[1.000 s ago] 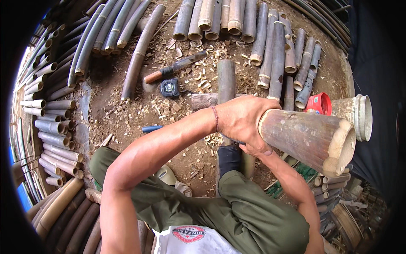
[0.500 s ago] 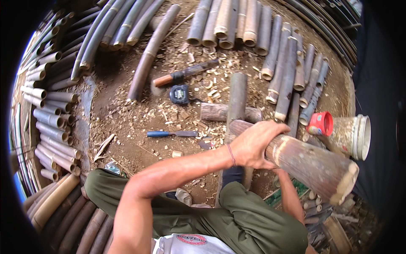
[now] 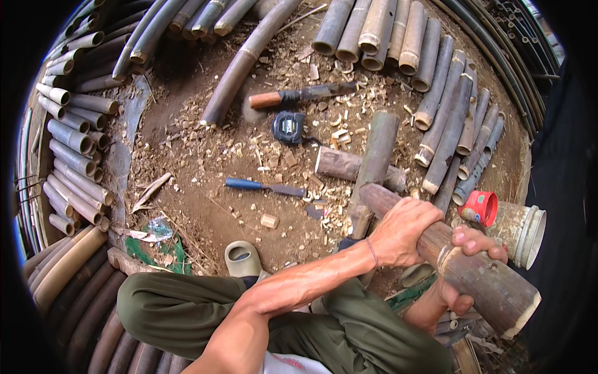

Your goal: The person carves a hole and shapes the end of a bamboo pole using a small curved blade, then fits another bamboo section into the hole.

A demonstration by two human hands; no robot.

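A thick brown bamboo piece (image 3: 483,280), narrower at its far-left end and with a pale cut edge at the near right, lies slanted in both my hands. My left hand (image 3: 408,229) is closed over its upper middle from above. My right hand (image 3: 451,293) wraps it from beneath, with fingertips curling over the far side by a pale node ring. Beyond the narrow end, another bamboo length (image 3: 378,146) rests across a short log (image 3: 339,163) on the ground.
On the chip-strewn soil lie a blue-handled chisel (image 3: 265,186), a black tape measure (image 3: 288,128) and a large knife with a wooden handle (image 3: 302,95). At right are a red tub (image 3: 478,208) and a dirty white bucket (image 3: 517,234). Bamboo lengths (image 3: 448,134) surround the area.
My right hand has come up around the bamboo piece, its fingers now showing over the far side. The piece sits slightly lower and farther right in view. The whole view has shifted.
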